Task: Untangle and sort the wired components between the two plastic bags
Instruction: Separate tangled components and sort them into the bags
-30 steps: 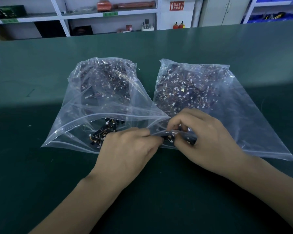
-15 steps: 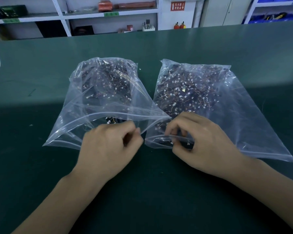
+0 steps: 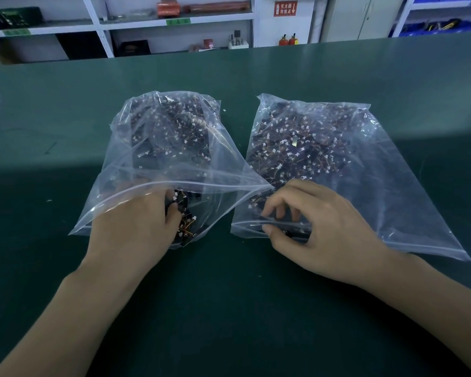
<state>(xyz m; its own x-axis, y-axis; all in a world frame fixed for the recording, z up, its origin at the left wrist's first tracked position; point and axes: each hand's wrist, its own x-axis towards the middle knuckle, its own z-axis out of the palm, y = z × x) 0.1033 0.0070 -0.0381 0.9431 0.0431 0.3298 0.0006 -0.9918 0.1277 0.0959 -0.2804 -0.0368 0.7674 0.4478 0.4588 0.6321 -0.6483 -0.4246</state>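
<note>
**Left hand in the bag mouth, right hand pinching the other bag's edge**

Head view: two clear plastic bags lie side by side at the centre of the green tabletop (image 3: 256,308), both stuffed with dark wired components with small white connectors. The left bag (image 3: 125,170) has its mouth gaping toward the person; the left hand (image 3: 136,229) reaches into that opening at lower centre-left, fingers curled down among a small clump of wired components (image 3: 186,227) lying just inside the lip. Whether it actually grips a piece I cannot tell, since the fingertips are hidden behind the hand and the wires. The right hand (image 3: 318,227), just right of centre, pinches the near edge of the right bag (image 3: 392,180) between thumb and curled fingers, with something dark under the plastic there.

To do this step well, I judge it best to lift one piece at a time by its body, not its wires, and tease it slowly free so neighbouring leads do not drag along or snag. The right hand should hold its bag's mouth open and steady to receive the piece.

Writing: a red sign (image 3: 285,8) at top centre carries white characters too small to read; green shelf labels (image 3: 178,21) at upper centre-left are illegible
</note>
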